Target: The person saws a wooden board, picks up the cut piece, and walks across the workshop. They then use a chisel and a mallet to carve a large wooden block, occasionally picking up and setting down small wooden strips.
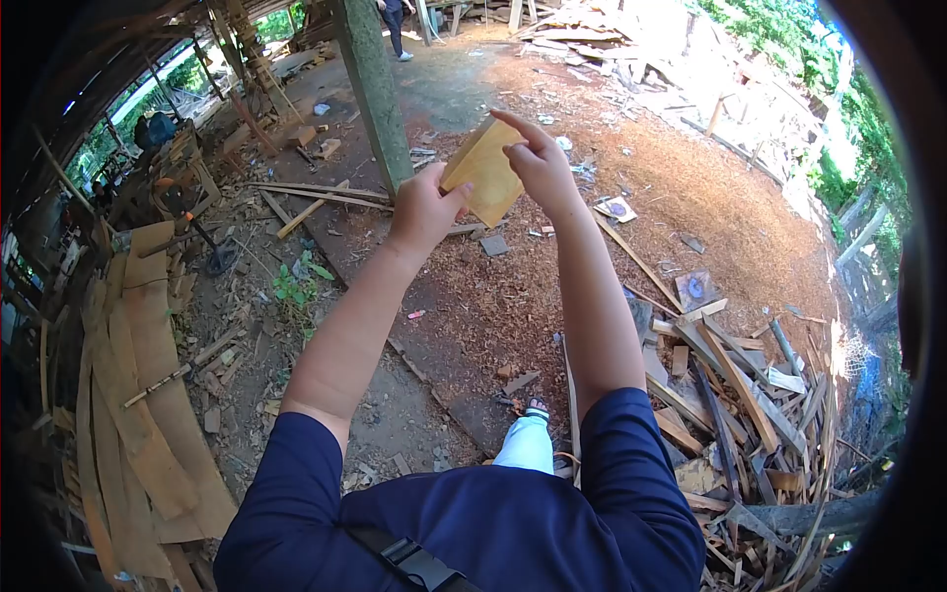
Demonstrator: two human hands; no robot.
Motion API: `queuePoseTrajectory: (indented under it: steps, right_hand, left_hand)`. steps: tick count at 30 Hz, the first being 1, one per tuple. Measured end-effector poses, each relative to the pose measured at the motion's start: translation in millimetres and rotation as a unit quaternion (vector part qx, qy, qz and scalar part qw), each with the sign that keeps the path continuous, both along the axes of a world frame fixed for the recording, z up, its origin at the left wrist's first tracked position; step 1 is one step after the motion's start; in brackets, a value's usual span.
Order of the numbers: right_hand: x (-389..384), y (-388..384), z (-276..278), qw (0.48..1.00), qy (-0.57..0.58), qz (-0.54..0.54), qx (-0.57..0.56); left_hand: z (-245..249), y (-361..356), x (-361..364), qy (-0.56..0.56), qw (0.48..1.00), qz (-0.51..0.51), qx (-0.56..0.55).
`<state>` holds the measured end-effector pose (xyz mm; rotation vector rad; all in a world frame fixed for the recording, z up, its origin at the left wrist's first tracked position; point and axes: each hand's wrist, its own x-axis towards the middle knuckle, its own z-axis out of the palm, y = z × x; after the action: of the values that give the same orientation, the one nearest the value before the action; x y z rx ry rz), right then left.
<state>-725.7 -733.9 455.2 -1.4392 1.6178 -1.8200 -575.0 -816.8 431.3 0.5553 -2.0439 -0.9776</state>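
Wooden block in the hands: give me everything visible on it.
The wooden block is yellowish tan, apparently bare wood, with straight edges and a broad flat face showing a rounded patch of slightly different tone. A narrower side face shows along its upper left. It is held up in the air, tilted, above the chip-strewn ground. The left hand grips its lower left, thumb on the broad face. The right hand is at its upper right, index finger reaching to the top corner; its underside is hidden.
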Motion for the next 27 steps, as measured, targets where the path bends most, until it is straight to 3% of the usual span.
queuePoseTrajectory:
  steps: [13, 15, 17, 19, 25, 27]
  right_hand:
    - [-25.9, 23.5, -53.0, 0.999, -0.039, -0.037, 0.002]
    - [-37.2, 27.8, -67.6, 0.994, -0.047, -0.091, 0.035]
    - [-64.0, 26.6, -101.7, 0.993, 0.020, -0.106, 0.040]
    - [-51.9, 50.7, -110.4, 0.973, -0.188, 0.023, 0.133]
    - [11.5, 77.5, -180.2, 0.900, -0.415, 0.132, 0.034]
    - [16.6, 100.2, -223.5, 0.896, -0.435, 0.084, 0.046]
  left_hand:
    - [7.5, 3.2, 5.0, 0.109, 0.992, -0.042, 0.054]
    - [7.0, 3.7, 8.1, 0.114, 0.991, -0.047, 0.050]
    - [5.1, 7.0, 11.6, 0.126, 0.982, -0.070, 0.124]
    - [-11.1, 9.8, 15.5, 0.141, 0.971, -0.088, 0.171]
    - [-113.4, 38.0, 39.9, 0.071, 0.889, -0.173, 0.418]
    - [-165.9, 41.3, 58.9, -0.004, 0.842, -0.215, 0.494]
